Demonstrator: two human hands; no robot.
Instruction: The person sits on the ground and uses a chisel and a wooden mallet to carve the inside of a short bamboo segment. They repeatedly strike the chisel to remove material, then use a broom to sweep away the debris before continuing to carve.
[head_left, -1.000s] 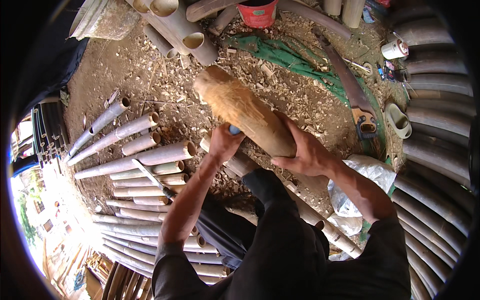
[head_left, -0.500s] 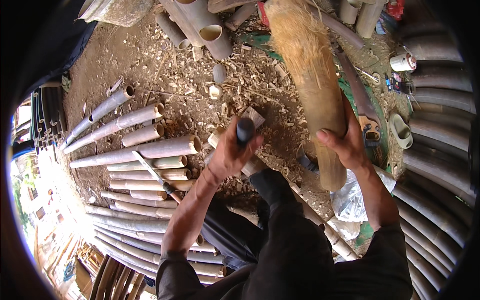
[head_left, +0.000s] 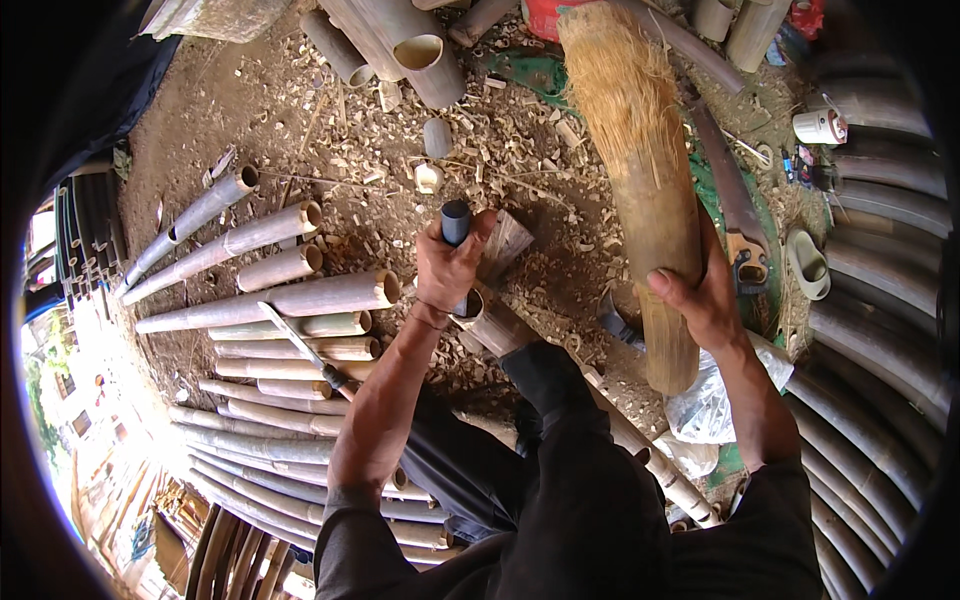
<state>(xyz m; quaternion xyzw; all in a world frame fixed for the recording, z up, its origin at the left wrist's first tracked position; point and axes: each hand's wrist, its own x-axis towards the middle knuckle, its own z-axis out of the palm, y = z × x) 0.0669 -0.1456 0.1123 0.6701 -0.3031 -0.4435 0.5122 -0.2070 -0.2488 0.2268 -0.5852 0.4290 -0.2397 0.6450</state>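
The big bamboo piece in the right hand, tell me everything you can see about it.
The bamboo piece is a thick, tan length, much wider than the cut tubes lying about. Its far end is shredded into pale, straw-like fibres; the near end is smooth and cut square. It stands steeply, nearly on end, over ground littered with chips. The right hand grips its lower half from the side; nothing else visibly touches it.

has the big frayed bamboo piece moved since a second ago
Yes. The frayed bamboo piece lay slanted across the chopping block; now the right hand holds it upright to the block's right, while the left hand grips a dark handle.
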